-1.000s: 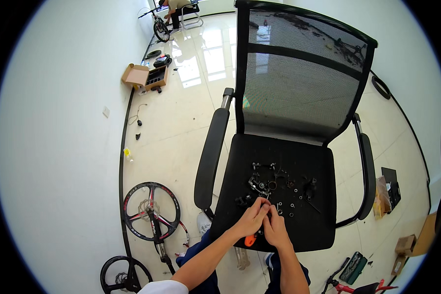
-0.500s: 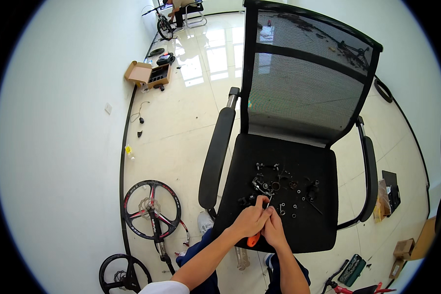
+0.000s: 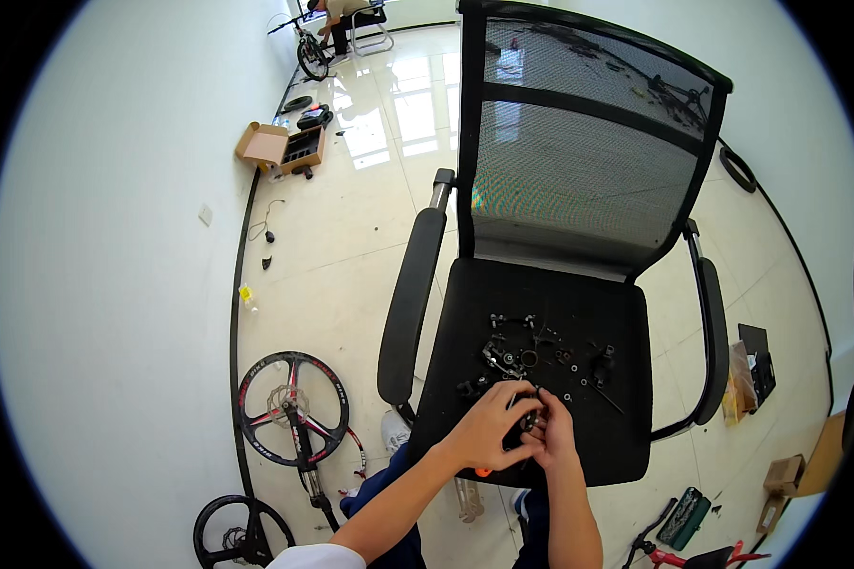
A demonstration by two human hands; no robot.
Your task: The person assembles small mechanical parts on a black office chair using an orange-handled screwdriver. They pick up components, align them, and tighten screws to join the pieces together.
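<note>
Over the front of the black chair seat (image 3: pixel 598 450), my two hands are close together. My left hand (image 3: pixel 489 429) is curved, with thumb and fingers apart. Its fingertips come near my right hand (image 3: pixel 557 427), whose fingers are closed around a small dark metal part (image 3: pixel 529 420); its exact kind is too small to tell. An orange handle (image 3: pixel 484 471) peeks out under my left hand at the seat's front edge, its other end hidden. Beyond the hands lie a silver-and-black bracket-like part (image 3: pixel 495 357), a ring (image 3: pixel 529 358), a dark part (image 3: pixel 604 364) and several small washers (image 3: pixel 573 368).
Armrests (image 3: pixel 411 313) flank the seat, and a mesh backrest (image 3: pixel 579 180) rises behind. On the floor at left are a spoked wheel with a fork (image 3: pixel 294 408) and a second black wheel (image 3: pixel 247 539). A green case (image 3: pixel 683 519) lies lower right. Far off, a person sits by a bicycle (image 3: pixel 311 57).
The orange-handled tool was between my hands and now shows lower, under the left one. My left fingers have spread, and my right hand has come up with a small dark part.
</note>
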